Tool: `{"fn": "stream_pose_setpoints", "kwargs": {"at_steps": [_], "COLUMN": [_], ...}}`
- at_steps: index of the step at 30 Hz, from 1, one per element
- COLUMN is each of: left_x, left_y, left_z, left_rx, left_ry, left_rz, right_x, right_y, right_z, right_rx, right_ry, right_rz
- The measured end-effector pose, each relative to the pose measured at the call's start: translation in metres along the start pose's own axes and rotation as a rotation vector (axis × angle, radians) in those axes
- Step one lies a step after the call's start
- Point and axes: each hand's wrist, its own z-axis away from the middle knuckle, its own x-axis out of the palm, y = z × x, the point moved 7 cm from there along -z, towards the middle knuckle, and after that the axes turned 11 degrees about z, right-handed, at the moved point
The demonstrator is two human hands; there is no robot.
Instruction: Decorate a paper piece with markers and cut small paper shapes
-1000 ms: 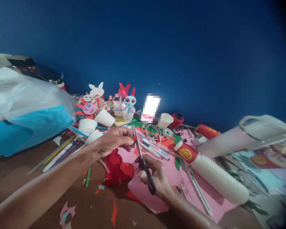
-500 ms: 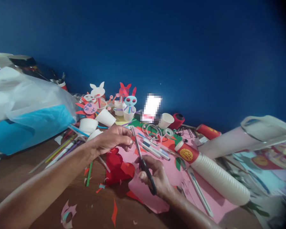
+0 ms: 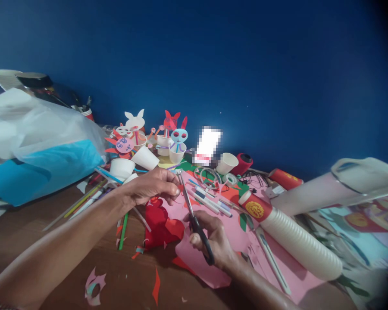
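Observation:
My left hand point(image 3: 150, 187) pinches a small piece of red paper point(image 3: 180, 188) between its fingertips, right at the tips of the scissors. My right hand point(image 3: 211, 237) grips the black handles of a pair of steel scissors point(image 3: 191, 213), with the blades pointing up and away from me. Below my left hand lies a crumpled red paper cutout point(image 3: 160, 226). It rests on a sheet of pink paper point(image 3: 202, 262), which also runs under my right hand.
A long stack of white paper cups point(image 3: 297, 243) and a craft knife point(image 3: 271, 267) lie to the right. Marker pens point(image 3: 210, 202), tape rolls point(image 3: 229, 178) and paper-cup figures point(image 3: 177, 144) stand beyond. A plastic bag with blue paper point(image 3: 42, 159) sits left on the wooden table point(image 3: 67, 267).
Both hands and the scissors stay nearly as they were. The whole scene shifts slightly in view as my head moves.

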Motion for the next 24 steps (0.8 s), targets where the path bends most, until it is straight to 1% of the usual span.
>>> {"fn": "stream_pose_setpoints", "kwargs": {"at_steps": [8, 18, 21, 24], "left_x": [-0.001, -0.005, -0.006, -0.007], "left_y": [0.0, 0.001, 0.001, -0.001], "left_z": [0.0, 0.001, 0.0, -0.001], "left_rx": [-0.007, -0.04, -0.044, -0.057], "left_ry": [-0.041, -0.071, -0.079, -0.096], "left_rz": [-0.002, -0.097, -0.1, -0.09], "right_x": [-0.001, 0.0, -0.004, -0.01], "right_y": [0.0, -0.001, -0.003, -0.006], "right_z": [-0.002, 0.0, -0.002, -0.004], "right_rx": [-0.01, -0.001, -0.012, -0.003], "right_ry": [-0.002, -0.035, -0.029, -0.069], "right_rz": [0.022, 0.079, 0.132, 0.159]}}
